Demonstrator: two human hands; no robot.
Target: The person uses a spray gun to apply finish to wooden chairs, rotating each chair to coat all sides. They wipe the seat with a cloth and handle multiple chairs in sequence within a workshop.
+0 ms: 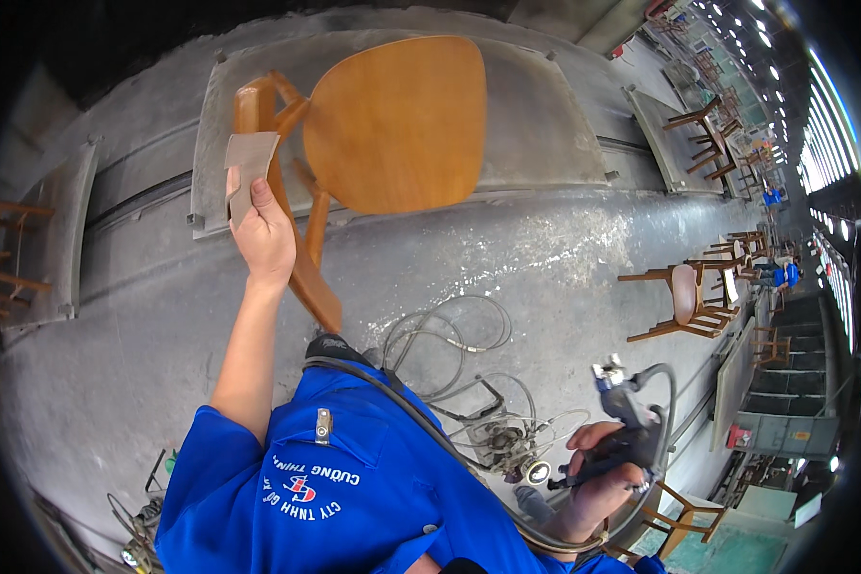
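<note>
My left hand (263, 239) is closed on a folded grey-tan sheet (252, 153) that looks like sandpaper. It lies against the curved backrest (301, 273) of a wooden chair, near its upper end. The chair's rounded orange-brown seat (397, 124) faces me, above a grey platform. At the lower right, my right hand (598, 478) grips a dark spray gun (631, 411) with a metal nozzle. The gun is held away from the chair, and a hose runs from it. Part of my right palm is hidden behind the gun.
The grey platform (560, 143) lies under the chair. Coiled hoses (450, 335) and a pump-like machine (497, 435) are on the floor. Wooden chairs stand at right (684, 297) and far left (10, 253). A person in blue (784, 275) is in the distance.
</note>
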